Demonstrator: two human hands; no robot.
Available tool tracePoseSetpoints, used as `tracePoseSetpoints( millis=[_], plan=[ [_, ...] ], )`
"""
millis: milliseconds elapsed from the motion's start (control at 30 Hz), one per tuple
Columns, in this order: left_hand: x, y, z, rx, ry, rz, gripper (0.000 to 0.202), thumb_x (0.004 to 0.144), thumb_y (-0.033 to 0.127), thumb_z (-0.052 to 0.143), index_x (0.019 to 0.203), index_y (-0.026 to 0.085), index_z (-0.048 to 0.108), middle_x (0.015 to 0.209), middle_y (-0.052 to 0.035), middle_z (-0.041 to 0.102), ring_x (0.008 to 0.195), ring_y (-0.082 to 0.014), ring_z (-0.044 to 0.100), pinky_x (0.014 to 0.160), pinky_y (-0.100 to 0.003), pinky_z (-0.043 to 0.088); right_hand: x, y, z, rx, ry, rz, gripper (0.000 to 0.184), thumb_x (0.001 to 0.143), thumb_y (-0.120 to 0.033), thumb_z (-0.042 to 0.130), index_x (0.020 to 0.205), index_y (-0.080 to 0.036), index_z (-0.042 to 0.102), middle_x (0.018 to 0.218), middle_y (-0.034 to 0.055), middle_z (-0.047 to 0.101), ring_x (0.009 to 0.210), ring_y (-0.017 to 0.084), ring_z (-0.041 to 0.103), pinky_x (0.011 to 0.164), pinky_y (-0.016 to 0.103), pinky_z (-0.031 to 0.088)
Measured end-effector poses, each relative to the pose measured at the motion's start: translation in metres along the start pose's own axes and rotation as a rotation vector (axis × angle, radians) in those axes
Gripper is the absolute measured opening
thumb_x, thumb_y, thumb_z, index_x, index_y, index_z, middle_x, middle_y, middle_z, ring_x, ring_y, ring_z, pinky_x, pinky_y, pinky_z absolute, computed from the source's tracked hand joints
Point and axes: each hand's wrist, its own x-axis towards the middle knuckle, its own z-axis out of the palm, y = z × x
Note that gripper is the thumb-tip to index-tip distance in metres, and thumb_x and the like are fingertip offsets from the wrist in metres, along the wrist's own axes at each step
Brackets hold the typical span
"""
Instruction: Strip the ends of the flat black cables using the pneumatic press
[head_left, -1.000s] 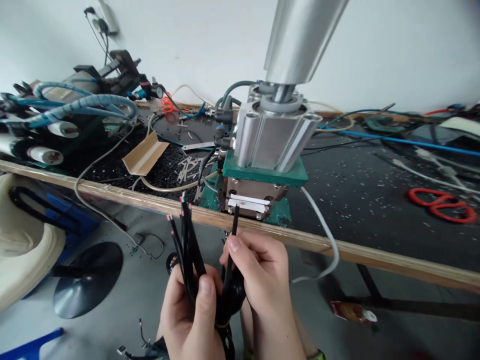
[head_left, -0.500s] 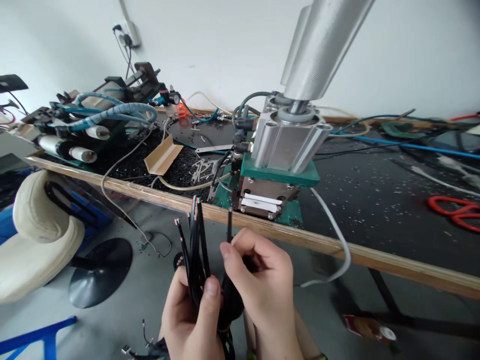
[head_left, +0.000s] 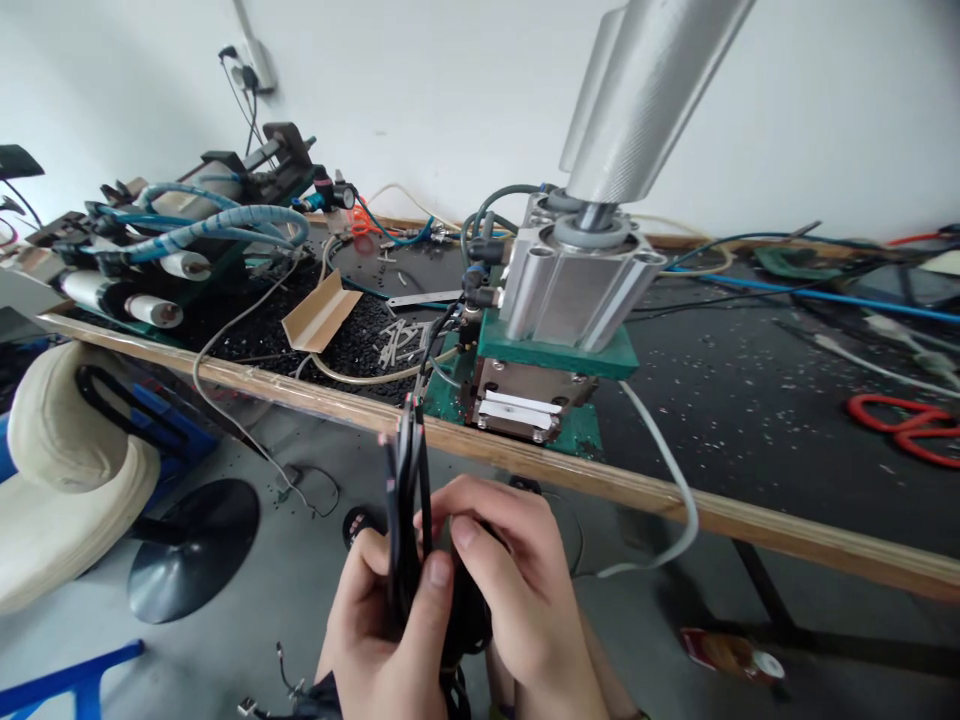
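A bundle of black cables (head_left: pixel 405 530), their cut ends pointing up with small coloured wire tips, is gripped in my left hand (head_left: pixel 382 630), thumb across the front. My right hand (head_left: pixel 517 590) is closed around the right side of the same bundle, its fingers curled and its index fingertip behind the cables. What lies under the right fingers is partly hidden. Beyond the hands, on the bench edge, stands a pneumatic press (head_left: pixel 577 290) with a green base and a white strip at its front.
The wood-edged bench (head_left: pixel 750 500) carries red-handled scissors (head_left: pixel 900 425), a folded cardboard piece (head_left: pixel 321 312), black scraps and a second machine (head_left: pixel 165 240). A grey hose (head_left: pixel 671 470) hangs over the edge. At left is a cream chair (head_left: pixel 67 450); connectors (head_left: pixel 251 705) show below.
My right hand has moved left against the bundle. The single cable that stood apart in its fingers is now beside the others, and the cable ends are closer together.
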Motion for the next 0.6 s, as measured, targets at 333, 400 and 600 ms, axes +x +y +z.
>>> tracePoseSetpoints(
  millis=[333, 400, 600],
  plan=[
    [-0.002, -0.009, 0.004, 0.043, -0.067, 0.021, 0.048, 0.074, 0.053, 0.113, 0.079, 0.021, 0.077, 0.079, -0.0005, 0.079, 0.066, -0.0109, 0.066, 0.063, -0.015, 0.055, 0.004, 0.015, -0.004, 0.261, 0.205, 0.273, 0.049, 0.098, -0.042, 0.078, 0.058, -0.022, 0.059, 0.054, -0.0045, 0.048, 0.053, 0.012, 0.038, 0.052, 0.028, 0.028],
    [-0.002, -0.009, 0.008, 0.041, -0.045, 0.042, 0.046, 0.075, 0.054, 0.112, 0.08, 0.021, 0.08, 0.078, 0.0001, 0.078, 0.065, -0.0102, 0.065, 0.063, -0.014, 0.054, 0.009, 0.019, -0.005, 0.266, 0.242, 0.278, 0.047, 0.094, -0.042, 0.078, 0.054, -0.022, 0.063, 0.051, -0.0033, 0.051, 0.051, 0.012, 0.039, 0.052, 0.028, 0.03],
    [0.001, -0.01, 0.013, 0.061, -0.056, 0.117, 0.043, 0.076, 0.052, 0.112, 0.082, 0.022, 0.082, 0.076, -0.0004, 0.078, 0.061, -0.0123, 0.066, 0.059, -0.018, 0.055, 0.017, 0.023, -0.007, 0.275, 0.301, 0.295, 0.05, 0.092, -0.045, 0.077, 0.049, -0.023, 0.066, 0.049, 0.0006, 0.058, 0.049, 0.014, 0.046, 0.053, 0.029, 0.034]
  ],
)
